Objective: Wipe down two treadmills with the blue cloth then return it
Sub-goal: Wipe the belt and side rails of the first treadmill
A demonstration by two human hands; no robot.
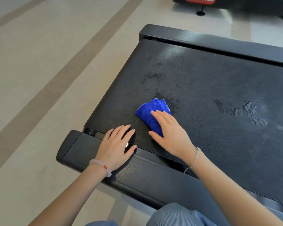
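We see the folded blue cloth (149,115) flat on the treadmill belt (211,88), pinned beneath our right hand (171,132), its grip spread flat.

Both bare forearms reach forward. The left hand (117,146) lies flat, palm down, fingers spread. The right hand (171,133) presses palm down with fingers together and extended, thumb out to its left.

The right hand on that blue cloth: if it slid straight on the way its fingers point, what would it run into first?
Probably only the wet patches on the treadmill belt. The right hand, flat on the blue cloth, points up and slightly left across the belt; the far side rail comes after those.
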